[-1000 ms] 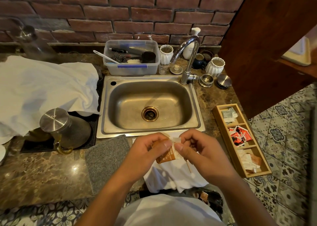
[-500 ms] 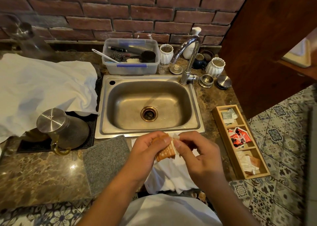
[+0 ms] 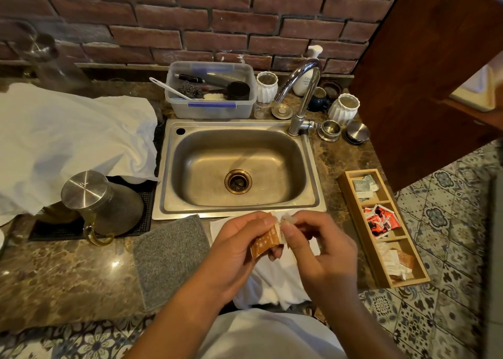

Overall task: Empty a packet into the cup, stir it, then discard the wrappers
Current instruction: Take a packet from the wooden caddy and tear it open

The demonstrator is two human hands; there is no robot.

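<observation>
Orange paper packet (image 3: pixel 265 243) pinched between my left hand (image 3: pixel 236 252) and right hand (image 3: pixel 321 252), lower centre of frame.

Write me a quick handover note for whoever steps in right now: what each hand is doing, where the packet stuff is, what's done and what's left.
Left hand: shut on the orange packet, held in front of the sink, above a white cloth.
Right hand: fingers pinching the packet's top edge, set to tear it; whether it is open yet cannot be told.
More packets sit in the wooden tray on the right of the counter.
Which cup is to be filled is not clear from this view; none stands near the hands.
Done: one packet picked up.
Left: finish the tear, empty it into the cup, stir, discard the wrappers.
</observation>
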